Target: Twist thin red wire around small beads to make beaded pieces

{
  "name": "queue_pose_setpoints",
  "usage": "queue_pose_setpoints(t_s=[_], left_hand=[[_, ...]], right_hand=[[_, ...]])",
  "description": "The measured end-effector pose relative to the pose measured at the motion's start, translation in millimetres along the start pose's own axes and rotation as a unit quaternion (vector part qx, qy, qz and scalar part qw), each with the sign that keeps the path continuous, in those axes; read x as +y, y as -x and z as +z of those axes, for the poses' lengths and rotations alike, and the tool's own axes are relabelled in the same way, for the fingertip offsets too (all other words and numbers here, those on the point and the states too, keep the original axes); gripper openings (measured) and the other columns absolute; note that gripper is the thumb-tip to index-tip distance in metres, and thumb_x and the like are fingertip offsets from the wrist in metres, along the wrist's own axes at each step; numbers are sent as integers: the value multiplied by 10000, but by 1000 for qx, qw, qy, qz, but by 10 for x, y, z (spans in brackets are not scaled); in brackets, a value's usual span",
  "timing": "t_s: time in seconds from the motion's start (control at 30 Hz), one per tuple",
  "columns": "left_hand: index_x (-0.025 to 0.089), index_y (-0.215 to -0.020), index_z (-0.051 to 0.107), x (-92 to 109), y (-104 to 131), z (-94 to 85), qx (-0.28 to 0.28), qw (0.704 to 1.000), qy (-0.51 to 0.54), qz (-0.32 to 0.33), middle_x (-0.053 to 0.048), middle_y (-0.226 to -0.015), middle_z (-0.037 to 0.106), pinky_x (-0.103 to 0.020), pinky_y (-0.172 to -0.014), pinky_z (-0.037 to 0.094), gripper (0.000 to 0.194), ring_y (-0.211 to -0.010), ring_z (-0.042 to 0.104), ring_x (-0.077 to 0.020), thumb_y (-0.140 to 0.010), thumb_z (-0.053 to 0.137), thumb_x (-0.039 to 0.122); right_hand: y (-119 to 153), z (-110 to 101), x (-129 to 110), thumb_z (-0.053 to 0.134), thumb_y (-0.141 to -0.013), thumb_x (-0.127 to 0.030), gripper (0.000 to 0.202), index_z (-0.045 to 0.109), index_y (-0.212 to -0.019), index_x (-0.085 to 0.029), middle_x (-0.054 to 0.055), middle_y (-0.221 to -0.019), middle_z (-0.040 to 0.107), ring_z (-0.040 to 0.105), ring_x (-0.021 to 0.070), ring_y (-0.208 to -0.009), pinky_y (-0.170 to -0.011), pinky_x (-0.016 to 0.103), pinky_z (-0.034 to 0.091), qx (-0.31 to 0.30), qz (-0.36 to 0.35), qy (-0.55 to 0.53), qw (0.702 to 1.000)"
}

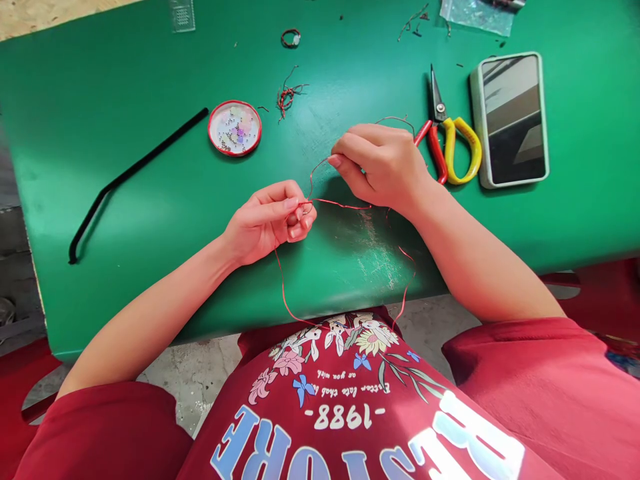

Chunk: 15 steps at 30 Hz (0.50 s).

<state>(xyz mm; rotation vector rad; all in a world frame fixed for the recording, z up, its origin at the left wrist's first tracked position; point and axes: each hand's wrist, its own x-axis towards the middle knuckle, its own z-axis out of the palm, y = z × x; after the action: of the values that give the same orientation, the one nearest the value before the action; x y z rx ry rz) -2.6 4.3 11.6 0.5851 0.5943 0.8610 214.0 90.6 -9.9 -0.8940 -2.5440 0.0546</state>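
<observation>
My left hand (270,220) is closed in a pinch on a thin red cord (345,204) above the front part of the green table. One length of this cord runs right from the fingertips, and another hangs down in a loop to the shirt. My right hand (383,163) is a little higher and to the right, its thumb and finger pinched on a thin darker strand (313,175) that curves up from the left fingertips. The other right fingers are curled under and partly hidden. A small bit at the left fingertips is too tiny to make out.
Red-and-yellow-handled scissors (463,150) and a phone (515,120) lie at the right. A red-rimmed lid (235,152) holds tiny beads. Nearby are a bent black stick (135,177), a knotted thread bundle (286,99), a dark cord ring (289,39) and a plastic bag (480,17).
</observation>
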Motion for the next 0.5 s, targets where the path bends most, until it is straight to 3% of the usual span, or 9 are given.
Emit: queue_pose_setpoints(t_s=[0.1, 0.17, 0.3, 0.4, 0.5], left_hand=[[155, -667, 500, 11, -6, 20, 26, 1000, -2, 2, 1, -622, 563, -187, -506, 400, 296, -516, 519, -55, -888, 674, 246], [160, -662, 467, 11, -8, 31, 35, 999, -3, 5, 6, -619, 550, -187, -507, 400, 312, -509, 514, -53, -912, 641, 228], [163, -658, 473, -2, -6, 34, 25, 999, -19, 11, 8, -608, 552, -195, -516, 415, 303, -521, 518, -62, -890, 658, 226], [165, -662, 474, -10, -4, 31, 32, 999, -11, 18, 23, -592, 509, -197, -522, 423, 297, -538, 539, -69, -882, 667, 217], [164, -666, 468, -9, -3, 39, 38, 999, -2, 11, 29, -606, 495, -195, -520, 421, 308, -541, 544, -66, -888, 672, 226]], right_hand=[[-12, -5, 19, 306, -1069, -425, 371, 567, -889, -231, 36, -781, 662, 569, 158, -728, -644, 331, 405, -5, -43, 38, 998], [-20, -2, 6, 420, -1039, -442, 301, 603, -946, -222, 33, -853, 718, 590, 170, -792, -682, 341, 429, 31, -90, 49, 994], [-34, -9, -109, 490, -1010, -496, 363, 599, -1253, -250, 21, -1053, 765, 637, 199, -931, -760, 386, 464, 102, -141, 23, 984], [-36, -26, -225, 370, -1049, -536, 397, 650, -1212, -307, 13, -1053, 756, 649, 177, -968, -826, 391, 496, 58, -122, -61, 989], [-15, -25, -297, 267, -1079, -490, 460, 685, -1087, -297, 13, -949, 719, 646, 142, -882, -783, 350, 514, -10, -86, -136, 987]])
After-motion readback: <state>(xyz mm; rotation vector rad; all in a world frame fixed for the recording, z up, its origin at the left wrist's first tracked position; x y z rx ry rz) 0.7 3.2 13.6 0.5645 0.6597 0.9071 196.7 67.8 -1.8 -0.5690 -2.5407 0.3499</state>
